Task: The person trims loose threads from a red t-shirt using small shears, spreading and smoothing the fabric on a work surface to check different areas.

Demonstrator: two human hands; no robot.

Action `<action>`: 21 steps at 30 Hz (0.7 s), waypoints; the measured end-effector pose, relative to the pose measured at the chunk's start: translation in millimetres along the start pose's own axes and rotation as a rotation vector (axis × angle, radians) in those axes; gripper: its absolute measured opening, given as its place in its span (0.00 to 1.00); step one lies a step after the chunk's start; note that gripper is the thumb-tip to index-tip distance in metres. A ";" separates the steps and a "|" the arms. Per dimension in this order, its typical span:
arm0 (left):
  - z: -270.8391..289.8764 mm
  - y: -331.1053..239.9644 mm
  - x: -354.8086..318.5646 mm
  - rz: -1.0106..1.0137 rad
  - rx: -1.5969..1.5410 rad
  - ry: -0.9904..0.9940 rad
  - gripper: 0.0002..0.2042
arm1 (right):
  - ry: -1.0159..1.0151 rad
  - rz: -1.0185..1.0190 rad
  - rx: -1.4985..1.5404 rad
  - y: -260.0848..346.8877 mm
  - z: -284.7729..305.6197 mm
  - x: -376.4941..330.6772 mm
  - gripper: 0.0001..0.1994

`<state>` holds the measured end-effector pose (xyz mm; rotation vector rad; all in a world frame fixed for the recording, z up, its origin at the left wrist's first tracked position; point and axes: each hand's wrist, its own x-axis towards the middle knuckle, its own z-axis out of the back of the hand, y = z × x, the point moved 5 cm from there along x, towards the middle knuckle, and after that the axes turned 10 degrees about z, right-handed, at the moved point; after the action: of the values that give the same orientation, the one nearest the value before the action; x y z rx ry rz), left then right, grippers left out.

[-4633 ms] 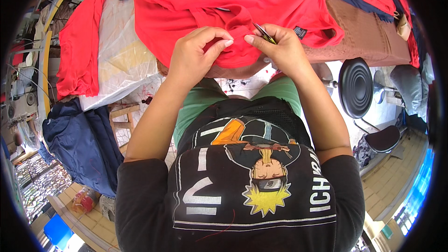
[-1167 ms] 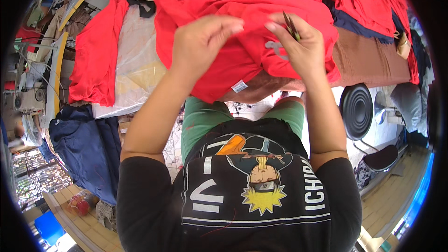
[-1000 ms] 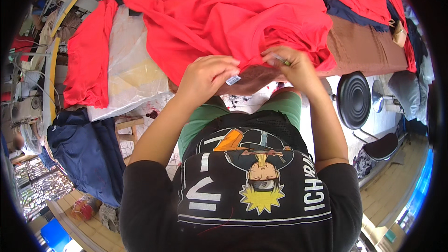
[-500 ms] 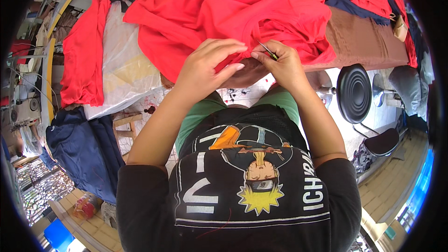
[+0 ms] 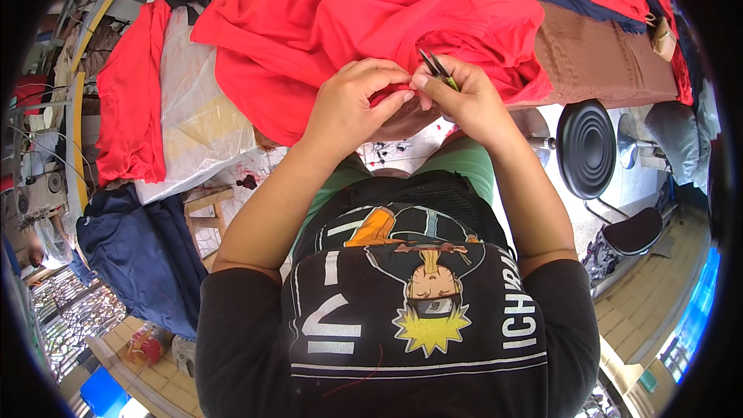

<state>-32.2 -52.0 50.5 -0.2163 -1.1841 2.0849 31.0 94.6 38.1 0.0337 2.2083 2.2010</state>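
Observation:
A red garment [image 5: 309, 39] lies in loose folds over the table's near edge, in front of me. My left hand [image 5: 348, 104] is closed, thumb and fingers pinching the garment's near edge. Close beside it, my right hand [image 5: 468, 108] holds small thread snips [image 5: 439, 70] with dark blades and a yellow-green part. The blades stick up past the fingers, tips pointing away from me. Right thumb and forefinger also meet at the cloth beside the left fingertips. Whatever fine piece lies between them is too small to make out.
The brown-covered table [image 5: 596, 58] reaches right, with more red and navy cloth at its far side. Left are plastic-wrapped material [image 5: 190, 101], a red cloth piece [image 5: 131, 101] and a navy cloth pile [image 5: 139, 255]. A round black stool [image 5: 587, 147] stands at right.
My left fingers have closed from apart to a pinch on the cloth. The snips have turned more upright in my right hand, and both hands are closer together.

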 end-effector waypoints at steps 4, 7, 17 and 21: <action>-1.9 4.7 -0.5 0.153 -0.168 0.001 0.06 | -0.060 0.056 0.023 6.3 1.4 -0.1 0.07; 0.1 9.7 -0.2 0.369 -0.213 0.021 0.06 | -0.024 0.055 -0.255 -15.0 6.5 -2.1 0.09; 14.7 11.8 3.2 0.390 -0.314 0.042 0.07 | -0.163 0.140 -0.315 -1.2 6.0 -10.6 0.10; 14.1 9.7 1.3 0.398 -0.325 0.050 0.07 | -0.089 0.345 -0.446 7.2 -8.2 -5.6 0.11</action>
<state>-44.6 -63.8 50.9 -0.7023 -1.5440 2.1873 36.3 86.3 45.4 0.5258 1.7236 2.7558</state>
